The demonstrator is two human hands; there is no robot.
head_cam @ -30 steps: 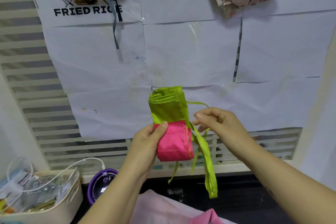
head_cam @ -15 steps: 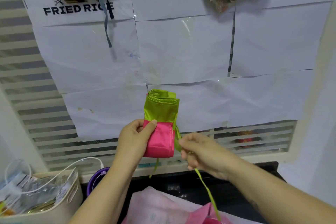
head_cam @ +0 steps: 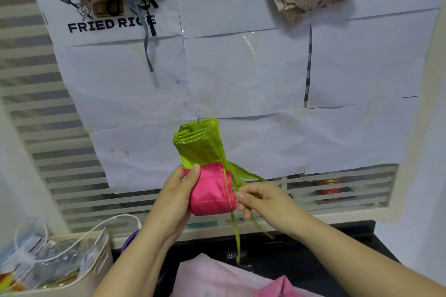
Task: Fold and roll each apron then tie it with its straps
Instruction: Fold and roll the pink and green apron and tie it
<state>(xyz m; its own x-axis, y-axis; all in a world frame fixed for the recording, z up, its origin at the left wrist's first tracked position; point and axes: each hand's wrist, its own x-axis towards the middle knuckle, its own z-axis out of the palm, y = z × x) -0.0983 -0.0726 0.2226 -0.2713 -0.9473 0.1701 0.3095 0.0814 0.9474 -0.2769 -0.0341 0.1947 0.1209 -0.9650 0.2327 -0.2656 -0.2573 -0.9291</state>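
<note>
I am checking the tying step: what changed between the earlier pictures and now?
The right hand moved down and leftward, close beside the rolled apron's pink end, holding the green strap throughout. The left hand still grips the pink end, and the roll is upright as before.

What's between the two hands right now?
Head view: the rolled apron, its pink end. The left hand grips that end; the right hand pinches a green strap just beside it.

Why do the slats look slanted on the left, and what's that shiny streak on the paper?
Head view: wide-angle lens likely bends the slats near the edge; the streak is glare on the paper; rolled apron, left hand, right hand and strap look sharp.
</note>
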